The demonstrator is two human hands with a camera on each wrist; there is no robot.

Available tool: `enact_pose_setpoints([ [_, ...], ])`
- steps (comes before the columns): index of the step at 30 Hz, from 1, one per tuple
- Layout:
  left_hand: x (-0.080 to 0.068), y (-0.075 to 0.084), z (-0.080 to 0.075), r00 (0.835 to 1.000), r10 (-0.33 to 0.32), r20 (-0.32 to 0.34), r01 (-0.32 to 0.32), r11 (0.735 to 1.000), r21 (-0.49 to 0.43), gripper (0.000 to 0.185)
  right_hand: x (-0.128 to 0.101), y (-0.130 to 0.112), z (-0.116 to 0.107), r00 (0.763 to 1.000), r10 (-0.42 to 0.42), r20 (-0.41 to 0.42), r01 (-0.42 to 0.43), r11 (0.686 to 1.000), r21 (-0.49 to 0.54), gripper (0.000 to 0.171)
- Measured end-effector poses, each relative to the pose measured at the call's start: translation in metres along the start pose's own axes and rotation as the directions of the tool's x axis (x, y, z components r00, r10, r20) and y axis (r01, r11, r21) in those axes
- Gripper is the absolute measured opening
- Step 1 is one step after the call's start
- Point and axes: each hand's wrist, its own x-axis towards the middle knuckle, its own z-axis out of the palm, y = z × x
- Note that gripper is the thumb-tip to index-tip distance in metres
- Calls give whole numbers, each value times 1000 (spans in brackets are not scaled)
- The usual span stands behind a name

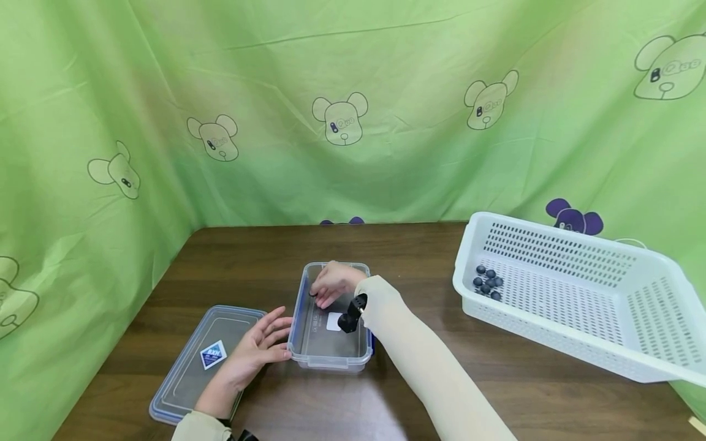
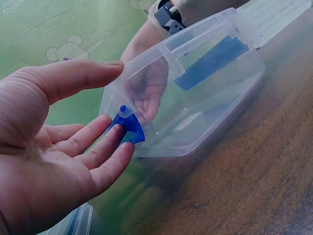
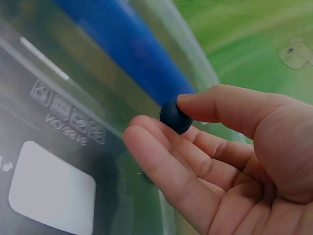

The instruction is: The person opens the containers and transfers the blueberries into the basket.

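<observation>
Two bare hands work over a clear rectangular plastic container with blue side clips (image 1: pixel 331 352) on the dark brown wooden table (image 1: pixel 419 257). The right hand (image 1: pixel 329 283) reaches down inside the container and pinches a small dark blue round ball (image 3: pixel 175 117) between thumb and fingertips; in the right wrist view the ball sits just above the container's floor, close to one blue clip and near a white label on the bottom. The left hand (image 1: pixel 259 349) lies relaxed with fingers extended, its fingertips (image 2: pixel 115 152) touching the container's near wall at a blue clip (image 2: pixel 128 128), grasping nothing. Under that left hand and wrist lies the clear flat plastic lid with a blue rim and a diamond-shaped blue sticker (image 1: pixel 206 361), just beside the container. Well away to the right of the right arm stands a white perforated plastic basket (image 1: pixel 573 300), tilted a little, with a cluster of more small dark balls (image 1: pixel 488 282) gathered in its corner nearest the hands. Green cloth printed with bear heads (image 1: pixel 342 119) hangs behind the table.
</observation>
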Motion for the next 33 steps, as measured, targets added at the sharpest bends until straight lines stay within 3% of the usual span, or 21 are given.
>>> enact_pose_setpoints([
  [8,1,0,0,1000,-3,-3,3,1000,-1,96,-10,-6,-18,997,-67,43,60,987,150,5],
  [13,1,1,1,1000,-7,-4,7,1000,-3,97,-19,-9,-31,990,-119,78,100,970,220,12],
  [23,0,2,1,1000,-23,-18,23,1000,-4,97,-36,-9,-63,990,-129,54,116,974,197,30],
  [33,1,2,1,999,-24,-21,24,1000,-4,97,-73,-6,-123,982,-188,-22,188,960,205,31],
])
